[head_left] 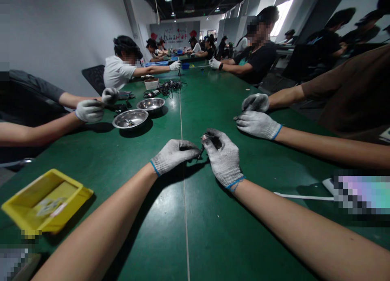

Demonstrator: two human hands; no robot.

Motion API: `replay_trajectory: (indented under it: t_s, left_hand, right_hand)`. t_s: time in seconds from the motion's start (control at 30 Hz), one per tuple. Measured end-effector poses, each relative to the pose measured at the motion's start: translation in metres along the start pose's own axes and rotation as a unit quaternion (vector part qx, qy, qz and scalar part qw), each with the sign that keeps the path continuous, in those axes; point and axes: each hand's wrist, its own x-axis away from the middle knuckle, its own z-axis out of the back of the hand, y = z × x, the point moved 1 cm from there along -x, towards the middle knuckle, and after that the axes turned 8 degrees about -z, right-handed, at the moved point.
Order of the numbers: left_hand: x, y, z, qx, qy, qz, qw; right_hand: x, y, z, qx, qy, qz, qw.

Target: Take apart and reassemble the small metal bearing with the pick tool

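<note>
Both my hands wear white knit gloves with darkened fingertips and blue cuffs, held close together over the green table [158, 236]. A small dark part [200, 152] sits between them, too small to make out in detail. My left hand [176, 155] pinches its near end between thumb and fingers. The fingers of my right hand [222, 155] are curled round its other side, with the thumb against it. What lies inside the right palm is partly hidden.
At the left stands a yellow bin [65, 216] with small pieces inside. Two metal bowls [131, 119] and black cables [170, 87] lie further off. Gloved co-workers' hands work at left and right. A blurred-out device [362, 193] with a white cable is at the right.
</note>
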Motion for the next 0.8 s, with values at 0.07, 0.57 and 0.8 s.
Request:
replay_trajectory:
  t_s: [0.07, 0.57, 0.8]
  left_hand:
    - [0.0005, 0.0017, -0.0004, -0.015, -0.026, 0.004, 1.0]
    - [-0.0007, 0.001, 0.0016, -0.07, -0.069, -0.019, 0.995]
    - [0.0, 0.002, 0.0027, -0.062, -0.081, -0.015, 0.995]
  right_hand:
    - [0.0001, 0.0008, -0.0006, -0.004, -0.009, -0.005, 1.0]
    - [-0.0002, 0.0, -0.0002, -0.011, -0.039, -0.002, 0.999]
    - [0.0001, -0.0011, -0.0007, -0.014, -0.067, 0.008, 0.998]
